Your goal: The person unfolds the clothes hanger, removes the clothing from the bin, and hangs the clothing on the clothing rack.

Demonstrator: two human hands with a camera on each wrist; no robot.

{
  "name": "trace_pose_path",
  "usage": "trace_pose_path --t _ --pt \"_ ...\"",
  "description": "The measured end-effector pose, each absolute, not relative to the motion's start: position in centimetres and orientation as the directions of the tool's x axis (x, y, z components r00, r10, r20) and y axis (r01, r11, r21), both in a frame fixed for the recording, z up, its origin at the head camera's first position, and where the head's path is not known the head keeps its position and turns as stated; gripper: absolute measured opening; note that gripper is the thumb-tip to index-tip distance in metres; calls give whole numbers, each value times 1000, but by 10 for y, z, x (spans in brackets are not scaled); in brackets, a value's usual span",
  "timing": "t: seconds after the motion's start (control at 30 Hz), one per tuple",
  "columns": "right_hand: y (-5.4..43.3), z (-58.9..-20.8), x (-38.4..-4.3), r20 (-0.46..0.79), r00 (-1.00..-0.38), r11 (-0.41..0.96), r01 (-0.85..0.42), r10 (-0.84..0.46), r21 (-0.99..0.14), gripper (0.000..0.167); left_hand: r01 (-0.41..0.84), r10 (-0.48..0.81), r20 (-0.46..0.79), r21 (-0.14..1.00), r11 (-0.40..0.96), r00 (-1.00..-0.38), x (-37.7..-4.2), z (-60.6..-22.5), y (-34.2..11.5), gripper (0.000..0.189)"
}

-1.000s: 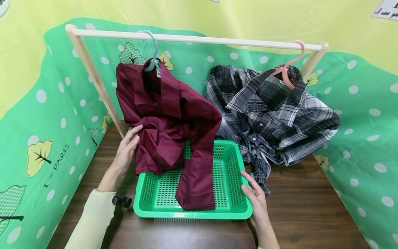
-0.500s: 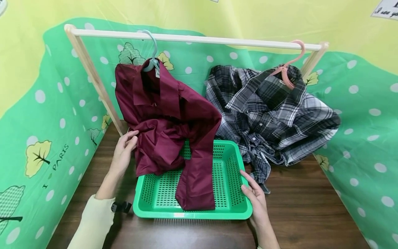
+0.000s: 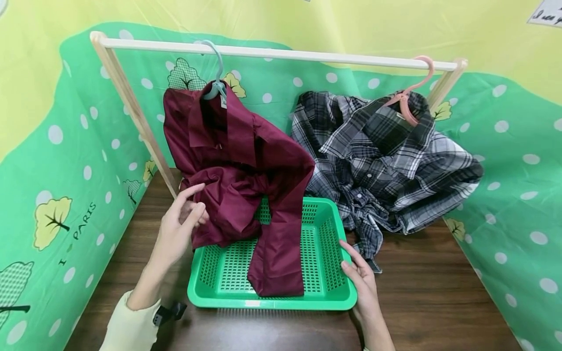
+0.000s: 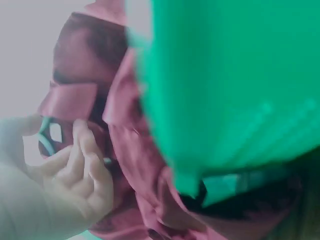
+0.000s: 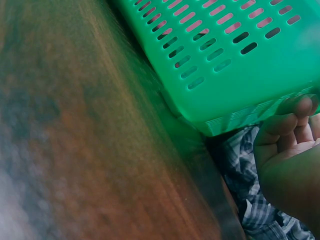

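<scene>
A maroon shirt hangs bunched from a light blue hanger, its lower part and one sleeve draping into a green perforated basket. My left hand hovers by the shirt's lower left side, index finger stretched out and the other fingers loosely bent. Nothing shows between its fingers in the left wrist view. At the basket's right side, my right hand grips the rim with the thumb on top. The right wrist view shows those fingers bent against the basket's outer wall.
A black-and-grey plaid shirt hangs from a pink hanger at the right, its hem beside the basket. Both hangers hook over a white bar on wooden legs. A patterned cloth backdrop encloses the dark wooden table.
My left hand has come away from the maroon shirt's left edge, drawing back toward me and turning so its bent fingers show. My right hand and the basket stay put.
</scene>
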State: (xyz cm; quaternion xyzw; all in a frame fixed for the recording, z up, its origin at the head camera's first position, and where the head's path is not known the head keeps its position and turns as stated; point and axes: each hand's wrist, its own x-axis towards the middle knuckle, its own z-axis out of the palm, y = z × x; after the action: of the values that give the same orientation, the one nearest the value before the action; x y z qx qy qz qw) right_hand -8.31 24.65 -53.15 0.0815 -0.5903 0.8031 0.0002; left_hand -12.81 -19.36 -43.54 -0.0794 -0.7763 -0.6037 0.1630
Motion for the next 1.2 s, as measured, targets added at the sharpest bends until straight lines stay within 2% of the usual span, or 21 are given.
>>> trace_pose_path --t 0.13,0.23,0.43,0.57,0.73,1.0,1.2 --pt "246 -531 -83 136 -986 -304 -102 -93 -947 52 373 127 356 917 141 -926 -122 -431 -189 43" --pt "246 -531 -83 137 -986 -307 -102 -95 -946 52 363 265 329 928 87 -906 -121 -431 -187 47" --pt "247 -531 -83 139 -984 -305 -99 -111 -947 53 253 430 155 950 180 -889 -124 -440 -185 52" --pt "247 -532 -83 142 -984 -302 -104 -108 -948 53 197 434 44 929 314 -900 -127 -447 -184 54" --pt "248 -533 -83 144 -983 -296 -104 -115 -949 53 180 380 15 897 404 -925 -129 -449 -185 57" --pt "247 -532 -83 147 -983 -295 -109 -110 -949 53 202 320 78 905 376 -944 -143 -455 -191 57" --pt "247 -531 -83 141 -984 -295 -103 -112 -950 52 233 320 137 929 286 -937 -160 -457 -198 58"
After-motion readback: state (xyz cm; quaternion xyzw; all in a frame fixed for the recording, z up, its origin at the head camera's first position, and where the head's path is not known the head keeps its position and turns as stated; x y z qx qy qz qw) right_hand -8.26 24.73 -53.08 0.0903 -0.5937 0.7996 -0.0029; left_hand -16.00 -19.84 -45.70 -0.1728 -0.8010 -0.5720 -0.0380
